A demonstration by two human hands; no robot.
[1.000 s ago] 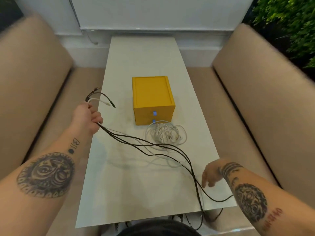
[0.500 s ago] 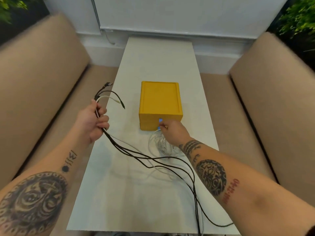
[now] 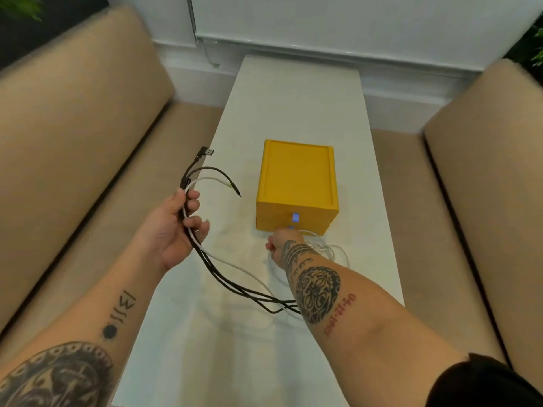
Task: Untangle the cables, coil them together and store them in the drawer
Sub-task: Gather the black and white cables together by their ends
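A yellow two-drawer box stands mid-table, with a small blue handle on each drawer front. My left hand grips a bundle of black and white cables left of the box. Their plug ends stick up above my fist, and the rest trails down under my right forearm. My right hand is at the lower drawer's blue handle with fingers curled onto it; the fingertips are hidden. A loose coil of white cable lies on the table beneath that hand.
The long white table runs away from me between two beige sofas. A white wall and sill stand at its far end.
My right hand came up from the table's near edge to the box front and now sits at the lower handle. My left hand lifted the cable bundle slightly.
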